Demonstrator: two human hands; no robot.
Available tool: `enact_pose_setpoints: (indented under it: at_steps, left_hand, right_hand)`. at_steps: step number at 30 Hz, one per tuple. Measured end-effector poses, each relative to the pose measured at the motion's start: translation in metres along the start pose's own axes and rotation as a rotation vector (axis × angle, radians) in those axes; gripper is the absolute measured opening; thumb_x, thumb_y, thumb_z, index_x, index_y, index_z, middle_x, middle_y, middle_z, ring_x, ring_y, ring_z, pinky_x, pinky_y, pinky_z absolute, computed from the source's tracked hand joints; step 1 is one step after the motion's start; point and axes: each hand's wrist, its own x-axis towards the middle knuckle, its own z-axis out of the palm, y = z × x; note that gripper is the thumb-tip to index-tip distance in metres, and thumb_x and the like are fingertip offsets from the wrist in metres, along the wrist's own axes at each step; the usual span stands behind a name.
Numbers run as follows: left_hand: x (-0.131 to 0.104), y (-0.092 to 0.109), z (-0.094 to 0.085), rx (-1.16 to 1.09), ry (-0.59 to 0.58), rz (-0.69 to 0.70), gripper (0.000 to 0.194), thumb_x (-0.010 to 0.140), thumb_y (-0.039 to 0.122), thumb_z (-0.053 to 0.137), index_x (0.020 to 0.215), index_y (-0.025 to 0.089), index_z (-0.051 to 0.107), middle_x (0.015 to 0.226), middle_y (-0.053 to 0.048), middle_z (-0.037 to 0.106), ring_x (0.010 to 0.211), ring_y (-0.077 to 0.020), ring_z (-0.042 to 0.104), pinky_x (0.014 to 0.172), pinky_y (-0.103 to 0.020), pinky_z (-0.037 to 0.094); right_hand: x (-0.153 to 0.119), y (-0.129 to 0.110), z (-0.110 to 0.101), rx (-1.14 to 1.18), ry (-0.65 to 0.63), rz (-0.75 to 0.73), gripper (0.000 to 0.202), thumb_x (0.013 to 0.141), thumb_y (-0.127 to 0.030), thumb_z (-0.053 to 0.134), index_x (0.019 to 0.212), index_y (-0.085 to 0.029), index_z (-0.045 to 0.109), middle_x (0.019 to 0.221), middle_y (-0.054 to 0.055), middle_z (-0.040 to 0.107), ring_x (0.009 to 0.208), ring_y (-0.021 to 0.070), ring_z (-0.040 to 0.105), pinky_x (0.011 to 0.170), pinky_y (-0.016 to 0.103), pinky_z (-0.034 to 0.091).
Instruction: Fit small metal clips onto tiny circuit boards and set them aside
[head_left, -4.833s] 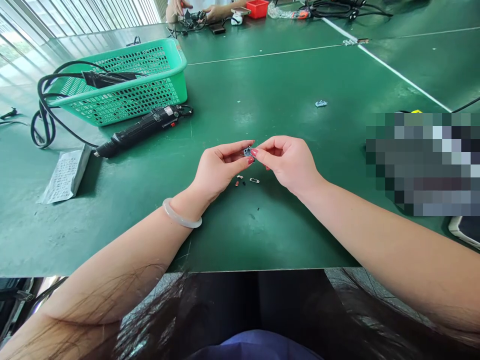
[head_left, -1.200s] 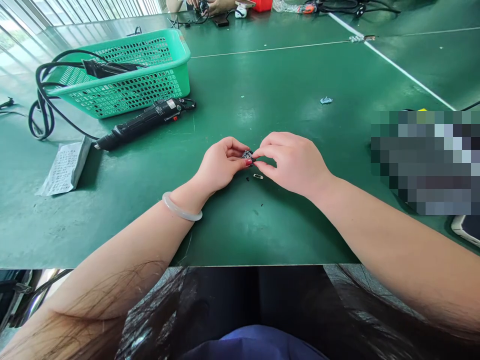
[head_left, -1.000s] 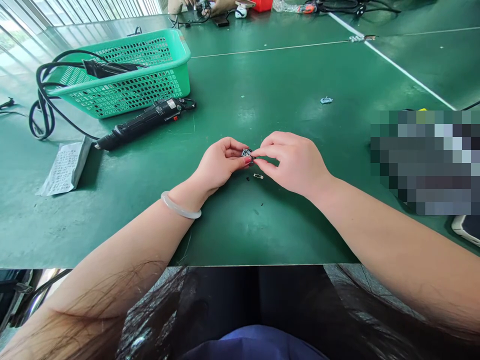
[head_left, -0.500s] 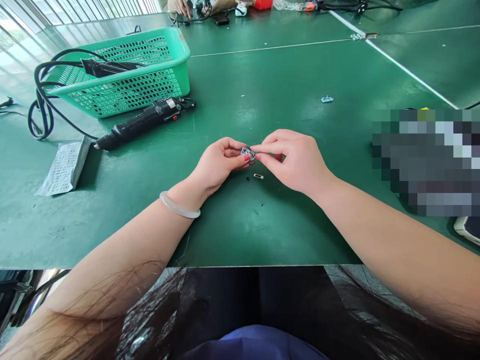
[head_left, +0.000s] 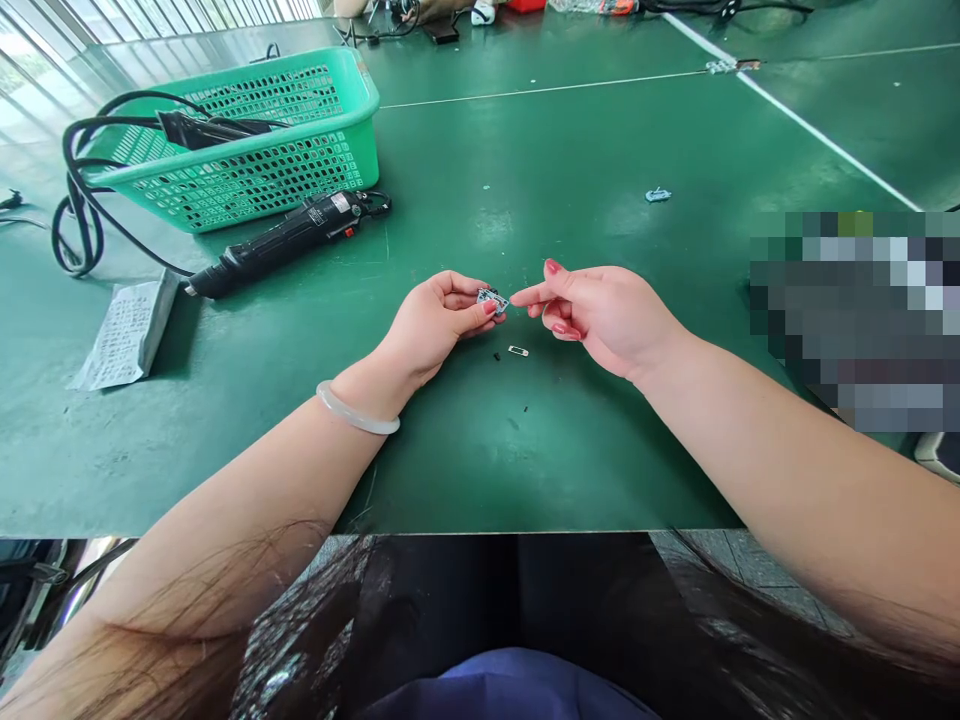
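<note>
A small grey part with dark and light details is pinched between the thumb and fingers of my left hand; its exact kind is too small to tell. My right hand is just to its right, index finger stretched toward the part's edge, thumb raised and the other fingers loosely curled. Nothing shows in that hand. Below the hands, a small pale rectangular frame piece lies on the green table, with a tiny black bit beside it. Farther back at right rests a small blue-grey part.
At left stands a green plastic basket with a black corded tool inside. A black electric screwdriver lies before it, near a wrapped packet. A blurred-out dark object occupies the right side.
My right hand has drawn slightly away from the grey part and turned, its thumb lifting off and up. My left hand keeps its hold, nearly still.
</note>
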Motion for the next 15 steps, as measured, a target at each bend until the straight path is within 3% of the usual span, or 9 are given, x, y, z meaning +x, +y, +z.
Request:
enact_pose_setpoints:
  at_steps: [4,8,12,15]
  left_hand:
    - [0.000,0.001,0.001,0.007,0.002,0.000,0.018,0.081,0.004,0.074,0.085,0.012,0.059,0.076,-0.002,0.074,0.072,-0.0094,0.071,0.082,-0.027,0.057]
    - [0.000,0.002,0.001,0.010,0.030,-0.008,0.018,0.081,0.004,0.074,0.085,0.013,0.058,0.076,-0.001,0.073,0.072,-0.0099,0.072,0.081,-0.027,0.057]
    - [0.000,0.003,0.002,0.013,0.076,-0.010,0.020,0.080,0.003,0.074,0.091,0.013,0.060,0.075,0.000,0.073,0.070,-0.0101,0.071,0.080,-0.027,0.058]
    - [0.000,0.003,0.001,0.018,0.064,-0.008,0.028,0.080,0.004,0.074,0.105,0.014,0.066,0.076,0.000,0.073,0.071,-0.0102,0.071,0.086,-0.029,0.058]
  right_hand:
    - [0.002,0.004,-0.002,-0.054,0.024,0.003,0.042,0.077,-0.058,0.080,0.070,-0.017,0.073,0.067,0.005,0.058,0.058,0.0101,0.045,0.051,0.028,0.035]
    - [0.000,0.005,-0.001,-0.176,0.043,-0.064,0.032,0.067,-0.043,0.088,0.073,-0.018,0.070,0.067,0.001,0.058,0.063,0.0120,0.050,0.058,0.029,0.040]
    - [-0.004,0.003,0.007,-0.540,-0.015,-0.169,0.018,0.066,-0.022,0.084,0.077,-0.019,0.069,0.071,-0.002,0.061,0.063,0.0123,0.053,0.064,0.031,0.043]
    - [-0.008,0.002,0.013,-0.795,-0.108,-0.286,0.006,0.072,-0.020,0.079,0.077,-0.021,0.076,0.078,0.000,0.064,0.067,0.0134,0.053,0.065,0.031,0.041]
